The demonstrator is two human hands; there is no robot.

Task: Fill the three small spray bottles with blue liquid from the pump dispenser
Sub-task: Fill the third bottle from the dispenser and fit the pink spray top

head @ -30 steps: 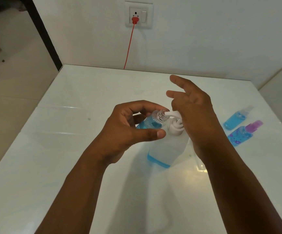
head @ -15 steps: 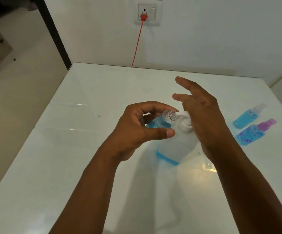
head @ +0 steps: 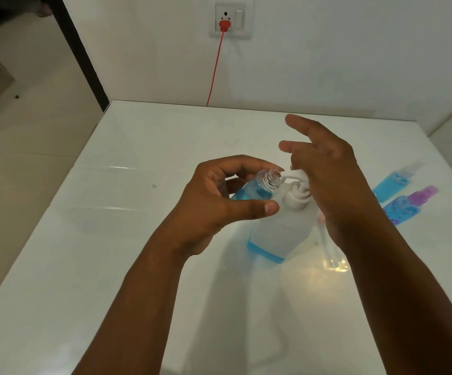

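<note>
**Third bottle at the nozzle, pump nearly dry**

The white tabletop (head: 111, 266) carries everything. On it stands the pump dispenser (head: 279, 234), a pale translucent bottle with only a thin band of blue left at its base, so it is likely light and could tip or skid on the glossy surface if pressed off-centre. The right hand (head: 335, 182) rests its palm on the white pump head (head: 298, 192), fingers spread and lifted, gripping nothing. The left hand (head: 214, 201) holds the open spray bottle (head: 257, 186) tilted, its threaded mouth at the nozzle tip; fingers curl round the far side and the thumb lies across the front (whether the thumb presses the bottle I cannot tell). The bottle looks over half full, small, clear, probably thin plastic, best held round the body below the neck. Two capped bottles lie well apart to the right: a blue one (head: 392, 182) and a purple-capped one (head: 406, 209), just beside each other.
</note>
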